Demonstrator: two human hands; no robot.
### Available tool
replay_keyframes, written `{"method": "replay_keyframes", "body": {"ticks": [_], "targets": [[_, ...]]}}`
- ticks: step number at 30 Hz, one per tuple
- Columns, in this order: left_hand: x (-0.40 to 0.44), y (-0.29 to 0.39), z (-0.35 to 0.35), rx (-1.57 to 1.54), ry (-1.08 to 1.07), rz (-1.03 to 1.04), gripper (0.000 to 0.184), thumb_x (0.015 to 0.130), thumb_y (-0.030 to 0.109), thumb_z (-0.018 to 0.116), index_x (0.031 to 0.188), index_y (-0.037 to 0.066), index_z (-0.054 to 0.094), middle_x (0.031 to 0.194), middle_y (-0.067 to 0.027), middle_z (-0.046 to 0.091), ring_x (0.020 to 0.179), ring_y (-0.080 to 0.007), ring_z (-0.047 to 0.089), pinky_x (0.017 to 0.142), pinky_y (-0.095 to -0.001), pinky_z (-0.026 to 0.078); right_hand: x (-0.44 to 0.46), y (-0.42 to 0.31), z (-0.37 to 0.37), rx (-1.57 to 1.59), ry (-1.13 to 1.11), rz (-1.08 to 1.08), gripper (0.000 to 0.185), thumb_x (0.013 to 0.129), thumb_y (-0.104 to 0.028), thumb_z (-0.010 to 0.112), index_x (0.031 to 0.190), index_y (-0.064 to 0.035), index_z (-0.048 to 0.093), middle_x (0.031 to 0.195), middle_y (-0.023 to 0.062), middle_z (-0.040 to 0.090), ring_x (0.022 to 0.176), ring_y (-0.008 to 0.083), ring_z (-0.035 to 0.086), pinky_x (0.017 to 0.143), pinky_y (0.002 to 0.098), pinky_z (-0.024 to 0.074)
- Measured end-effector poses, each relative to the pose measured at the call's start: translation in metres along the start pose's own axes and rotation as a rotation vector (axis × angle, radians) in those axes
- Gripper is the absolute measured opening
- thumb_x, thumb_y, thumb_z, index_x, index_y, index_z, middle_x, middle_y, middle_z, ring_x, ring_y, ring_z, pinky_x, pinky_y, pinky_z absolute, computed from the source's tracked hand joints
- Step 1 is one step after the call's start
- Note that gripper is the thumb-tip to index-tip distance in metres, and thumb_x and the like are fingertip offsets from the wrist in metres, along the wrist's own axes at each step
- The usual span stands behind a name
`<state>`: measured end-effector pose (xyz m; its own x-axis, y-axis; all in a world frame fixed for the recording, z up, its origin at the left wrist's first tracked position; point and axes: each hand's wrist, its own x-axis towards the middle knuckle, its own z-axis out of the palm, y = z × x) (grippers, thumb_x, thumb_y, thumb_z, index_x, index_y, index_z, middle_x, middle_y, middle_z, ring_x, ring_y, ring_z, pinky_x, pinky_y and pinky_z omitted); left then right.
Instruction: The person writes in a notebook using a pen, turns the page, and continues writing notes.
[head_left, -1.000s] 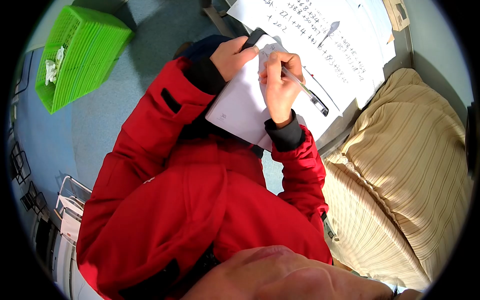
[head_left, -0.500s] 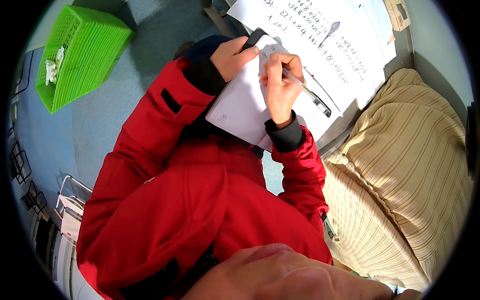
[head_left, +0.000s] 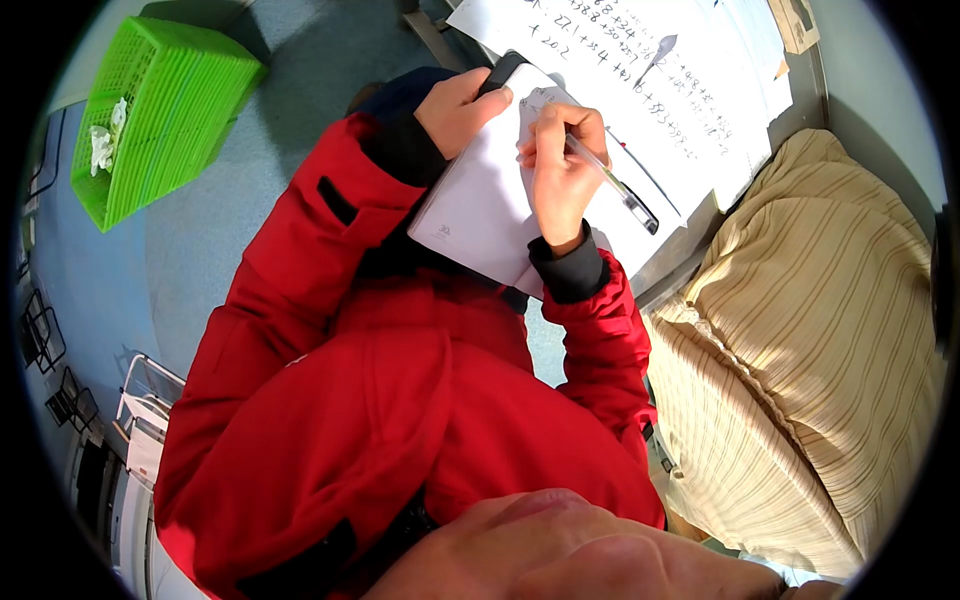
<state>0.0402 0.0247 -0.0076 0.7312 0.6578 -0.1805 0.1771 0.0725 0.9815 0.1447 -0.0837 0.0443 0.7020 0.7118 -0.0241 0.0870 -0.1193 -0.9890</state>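
Note:
A notebook [head_left: 470, 210] with white pages lies open, slanted in front of my body, a small printed "30" near its lower corner. My left hand [head_left: 460, 108] grips its upper left edge, thumb on top, fingers mostly hidden. Beside that thumb shows a black, round-cornered thing [head_left: 503, 74]; whether it is separate from the notebook I cannot tell. My right hand [head_left: 563, 165] is closed around a clear-barrelled pen [head_left: 622, 192] with a black end. Its tip is hidden behind my fingers, over the upper page, where faint handwriting shows.
Large paper sheets [head_left: 690, 150] with handwritten sums lie beyond the notebook, one bearing a dark, spoon-shaped mark or shadow. A beige striped cloth cover [head_left: 810, 330] bulges at the right. Green stacked baskets [head_left: 185, 110] stand at the upper left, white crumpled paper inside.
The whole view has shifted slightly. My left hand still grips the notebook, and my right hand, with the pen, stays at nearly the same place on the page.

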Motion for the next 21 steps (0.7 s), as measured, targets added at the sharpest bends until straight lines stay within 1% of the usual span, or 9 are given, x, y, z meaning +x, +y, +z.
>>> {"method": "replay_keyframes", "body": {"ticks": [2,5,8,12,15,17,21], "targets": [[-0.0001,-0.0023,0.0011,-0.006,0.006,0.035,0.033,0.089,0.029,0.055,0.082,-0.003,0.054,0.072,-0.0173,0.056,0.067,-0.0291,0.056,0.061,-0.0374,0.043,0.0015,0.0004,0.0009,0.036,0.002,0.015,0.014,0.094,-0.010,0.060,0.086,-0.0015,0.053,0.060,0.0039,0.057,0.048,0.0070,0.052,0.044,0.0214,0.0406],[0.0008,-0.0026,0.0010,-0.025,-0.007,-0.021,0.033,0.089,0.029,0.056,0.082,-0.003,0.054,0.072,-0.0169,0.057,0.067,-0.0290,0.056,0.061,-0.0370,0.043,-0.0009,0.0036,-0.0032,0.005,-0.015,-0.004,0.014,0.094,-0.010,0.060,0.086,-0.0015,0.052,0.060,0.0038,0.057,0.048,0.0070,0.053,0.044,0.0216,0.0411],[0.0004,-0.0008,0.0011,-0.043,0.001,-0.026,0.033,0.089,0.029,0.057,0.081,-0.003,0.054,0.071,-0.0168,0.057,0.067,-0.0292,0.055,0.061,-0.0368,0.043,0.0006,0.0014,-0.0008,-0.020,-0.017,-0.010,0.014,0.094,-0.010,0.060,0.086,-0.0015,0.052,0.060,0.0037,0.056,0.048,0.0071,0.053,0.044,0.0216,0.0414],[-0.0001,-0.0008,-0.0002,0.007,-0.002,-0.023,0.033,0.089,0.030,0.057,0.081,-0.003,0.053,0.071,-0.0162,0.057,0.066,-0.0275,0.055,0.061,-0.0365,0.043,-0.0003,0.0037,-0.0014,-0.019,-0.007,-0.008,0.013,0.094,-0.010,0.060,0.087,-0.0013,0.053,0.060,0.0040,0.057,0.049,0.0069,0.053,0.044,0.0214,0.0414],[0.0006,-0.0010,-0.0004,0.028,0.000,-0.017,0.033,0.089,0.030,0.056,0.081,-0.002,0.053,0.072,-0.0163,0.057,0.067,-0.0272,0.055,0.061,-0.0367,0.043,-0.0006,0.0017,-0.0013,0.041,0.001,0.011,0.013,0.094,-0.010,0.060,0.087,-0.0008,0.053,0.061,0.0044,0.057,0.049,0.0068,0.053,0.045,0.0213,0.0418],[0.0003,0.0007,-0.0008,0.072,-0.001,-0.004,0.033,0.089,0.030,0.056,0.081,-0.002,0.053,0.073,-0.0162,0.058,0.067,-0.0267,0.056,0.062,-0.0367,0.043,0.0007,0.0004,-0.0003,0.010,-0.020,0.006,0.013,0.094,-0.010,0.060,0.087,-0.0007,0.053,0.060,0.0042,0.058,0.049,0.0067,0.053,0.045,0.0214,0.0419],[0.0013,-0.0006,-0.0012,0.023,-0.006,-0.014,0.033,0.089,0.030,0.056,0.081,-0.002,0.054,0.073,-0.0161,0.058,0.068,-0.0271,0.056,0.062,-0.0368,0.043,-0.0006,0.0003,-0.0011,-0.034,-0.026,-0.007,0.012,0.093,-0.009,0.060,0.087,-0.0005,0.054,0.060,0.0037,0.057,0.049,0.0068,0.053,0.045,0.0216,0.0420]]}}
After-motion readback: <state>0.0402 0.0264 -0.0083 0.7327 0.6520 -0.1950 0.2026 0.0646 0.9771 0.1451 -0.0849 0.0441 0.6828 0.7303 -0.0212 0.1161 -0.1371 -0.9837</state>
